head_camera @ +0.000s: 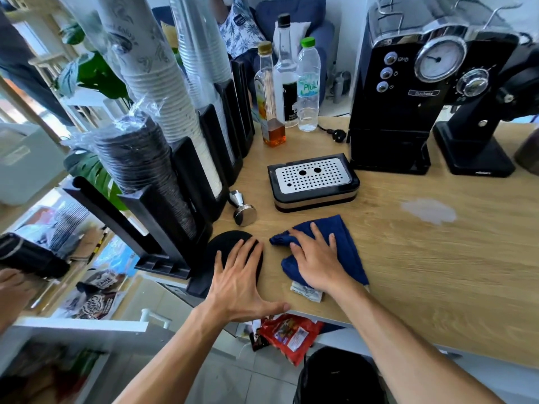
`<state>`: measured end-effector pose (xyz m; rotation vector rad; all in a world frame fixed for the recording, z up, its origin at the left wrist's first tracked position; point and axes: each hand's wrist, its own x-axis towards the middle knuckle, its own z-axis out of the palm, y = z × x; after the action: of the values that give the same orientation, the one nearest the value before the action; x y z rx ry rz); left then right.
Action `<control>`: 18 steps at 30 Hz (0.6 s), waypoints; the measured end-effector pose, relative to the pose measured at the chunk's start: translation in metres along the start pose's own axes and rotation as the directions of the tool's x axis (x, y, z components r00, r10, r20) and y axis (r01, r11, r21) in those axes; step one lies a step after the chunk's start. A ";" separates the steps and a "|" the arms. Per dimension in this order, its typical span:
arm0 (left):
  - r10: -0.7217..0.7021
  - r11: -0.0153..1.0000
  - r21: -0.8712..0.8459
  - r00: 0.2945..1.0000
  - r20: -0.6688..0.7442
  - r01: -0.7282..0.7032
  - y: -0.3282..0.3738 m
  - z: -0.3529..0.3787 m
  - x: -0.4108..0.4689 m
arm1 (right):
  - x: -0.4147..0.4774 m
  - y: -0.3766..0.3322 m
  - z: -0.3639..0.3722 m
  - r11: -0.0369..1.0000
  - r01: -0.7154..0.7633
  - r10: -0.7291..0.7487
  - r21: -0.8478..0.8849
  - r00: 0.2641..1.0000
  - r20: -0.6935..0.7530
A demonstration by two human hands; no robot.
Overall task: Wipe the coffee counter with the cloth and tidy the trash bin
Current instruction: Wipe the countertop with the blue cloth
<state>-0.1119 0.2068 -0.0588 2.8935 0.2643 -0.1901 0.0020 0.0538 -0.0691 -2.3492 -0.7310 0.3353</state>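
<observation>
**Both grips flat on the surface, cloth under the right**

Right grip (318,263) is spread wide, fingers straight, palm pressing down on the blue cloth (347,243). Nothing is pinched. The cloth lies bunched on the wooden surface (437,272) near its front edge, and a small pale tag (307,291) pokes out from under it by the wrist.

Left grip (239,281) is open and flat too. Its fingers lie on a round black mat (230,240) just beside the cloth, and the thumb stretches out along the surface's edge.

Moving outward, a steel tamper (243,209) stands just behind the mat. A drip tray (313,180) with a perforated plate sits behind the cloth, apart from it. To the right, well clear of the cloth, there's a pale wet patch (428,211) on the wood.

At the back stands a black coffee machine (408,97), with a grinder (478,126) on its right and three bottles (287,71) on its left. A black rack (175,170) of stacked cups and lids lines the left side.

Down below the front edge, the dark bin (338,377) sits on the floor between the forearms. A red packet (288,333) is just above it, to the left.
</observation>
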 end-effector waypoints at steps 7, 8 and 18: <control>0.021 1.000 0.005 0.999 -0.025 -0.021 -0.001 0.001 -0.003 | -0.031 0.018 -0.004 0.997 0.031 -0.027 0.065 0.998 -0.058; 0.024 1.000 0.006 0.999 -0.031 -0.024 -0.001 0.001 -0.004 | -0.027 0.014 -0.004 0.996 -0.001 0.008 0.086 0.997 -0.072; 0.050 0.999 0.024 0.994 -0.099 -0.048 -0.009 0.001 -0.005 | -0.001 -0.016 0.009 0.999 0.025 -0.023 -0.035 0.998 0.050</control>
<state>-0.1188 0.2143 -0.0605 2.9315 0.2093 -0.0397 -0.0091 0.0681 -0.0651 -2.3713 -0.7946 0.3734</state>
